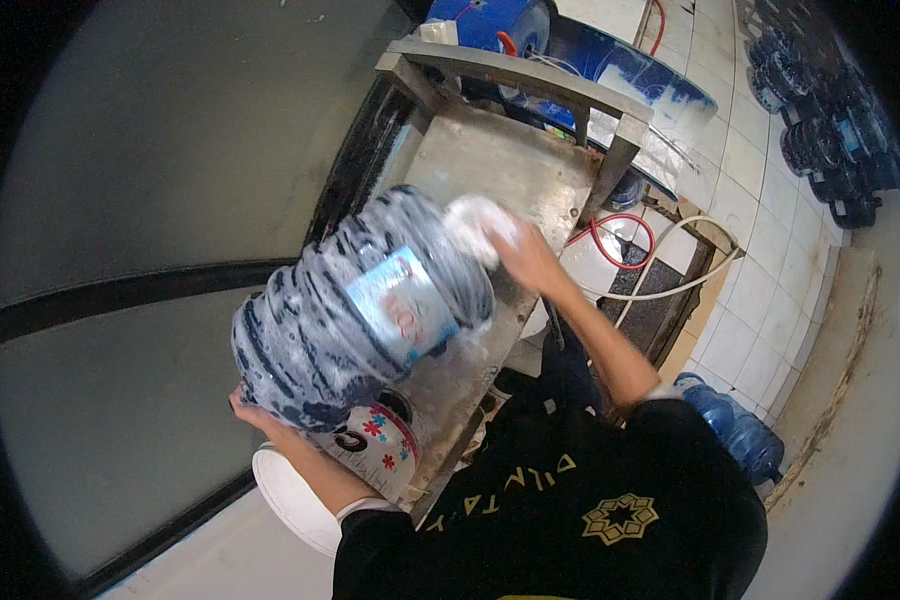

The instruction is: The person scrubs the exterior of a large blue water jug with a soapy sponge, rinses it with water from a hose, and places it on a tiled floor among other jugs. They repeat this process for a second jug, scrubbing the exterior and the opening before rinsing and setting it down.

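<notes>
- Fingers of the left hand [250,408] curl around the lower end of a big blue water jug [355,305], gripping it from beneath.
- Fingers of the right hand [525,255] are clenched on a white soapy cloth [475,225], pressed against the upper end of the jug.
- That jug lies tilted on its side across the near end of a wet metal surface [500,170], streaked with suds, a pale label facing up.
- Just below the jug sits a white mug with red and blue flowers [380,445], and beside it a white bucket [290,500] on the floor.
- To the person's right, two more blue jugs [735,425] lie on the white tiled floor [760,250].
- Red and white hoses [635,255] loop over a dark mat just beyond the surface.
- Farther off stands a blue tub [620,65] behind the metal frame.
- Farthest, at the upper right, a row of dark blue jugs [830,130] lines the wall.
</notes>
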A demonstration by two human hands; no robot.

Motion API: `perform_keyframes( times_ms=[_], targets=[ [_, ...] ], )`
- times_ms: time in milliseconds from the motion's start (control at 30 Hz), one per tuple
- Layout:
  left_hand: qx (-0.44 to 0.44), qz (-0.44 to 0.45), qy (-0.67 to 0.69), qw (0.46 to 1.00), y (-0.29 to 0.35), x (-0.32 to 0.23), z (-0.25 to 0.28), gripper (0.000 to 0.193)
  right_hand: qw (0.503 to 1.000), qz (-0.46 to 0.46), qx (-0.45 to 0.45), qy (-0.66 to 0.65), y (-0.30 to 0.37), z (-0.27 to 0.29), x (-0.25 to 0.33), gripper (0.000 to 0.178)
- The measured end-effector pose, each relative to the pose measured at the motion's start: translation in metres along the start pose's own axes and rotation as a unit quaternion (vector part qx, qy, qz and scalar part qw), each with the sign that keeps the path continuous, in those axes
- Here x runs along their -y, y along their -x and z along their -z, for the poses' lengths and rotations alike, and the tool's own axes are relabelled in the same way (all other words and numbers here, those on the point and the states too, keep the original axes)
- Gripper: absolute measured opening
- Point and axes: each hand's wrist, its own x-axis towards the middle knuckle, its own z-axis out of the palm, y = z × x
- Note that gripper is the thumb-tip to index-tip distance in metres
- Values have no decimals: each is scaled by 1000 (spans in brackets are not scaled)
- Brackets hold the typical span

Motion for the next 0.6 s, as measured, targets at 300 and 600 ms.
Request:
perform_keyframes(
  times_ms=[300,600],
  targets=[
    [18,73,-83,994,72,26,-67,43,995,-56,85,-1,-40,-16,-86,48],
    [17,90,-105,990,86,37,-77,38,990,-70,106,-65,114,40,-24,41]
  ],
)
